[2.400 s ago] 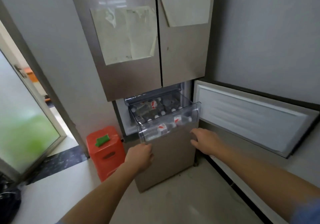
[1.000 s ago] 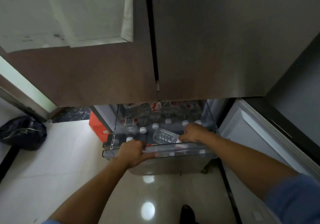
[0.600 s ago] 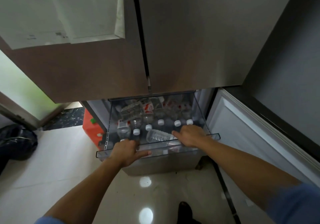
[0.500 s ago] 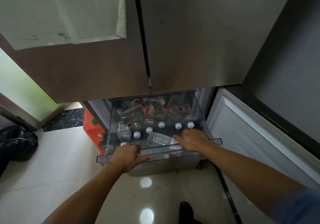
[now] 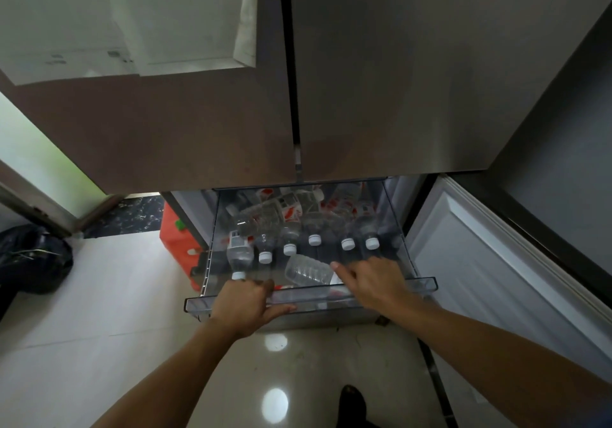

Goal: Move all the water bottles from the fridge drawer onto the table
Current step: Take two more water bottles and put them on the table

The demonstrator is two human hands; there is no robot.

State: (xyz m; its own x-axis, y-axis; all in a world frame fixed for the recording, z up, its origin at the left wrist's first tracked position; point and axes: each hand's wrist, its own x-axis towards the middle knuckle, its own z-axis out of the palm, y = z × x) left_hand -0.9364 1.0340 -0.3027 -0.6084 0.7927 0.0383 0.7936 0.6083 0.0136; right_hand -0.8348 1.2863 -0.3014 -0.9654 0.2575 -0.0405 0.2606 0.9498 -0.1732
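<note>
A clear plastic fridge drawer (image 5: 422, 284) is pulled out below the two closed upper doors. Several water bottles with white caps and red-and-white labels (image 5: 314, 229) lie inside it, caps toward me. One clear bottle (image 5: 308, 273) lies crosswise at the front. My left hand (image 5: 246, 301) grips the drawer's front rim, thumb on the outside. My right hand (image 5: 372, 283) reaches over the rim into the drawer, its fingers spread beside the crosswise bottle and touching its end.
The lower fridge door (image 5: 496, 278) stands open at the right. A red box (image 5: 175, 245) sits on the floor left of the fridge, a black bag (image 5: 33, 258) farther left. My dark shoe (image 5: 352, 401) is on the glossy tile floor below.
Since the first frame I have stepped close and now look down into the drawer. Over the last second both hands stayed at its front rim, and the drawer has come slightly further out.
</note>
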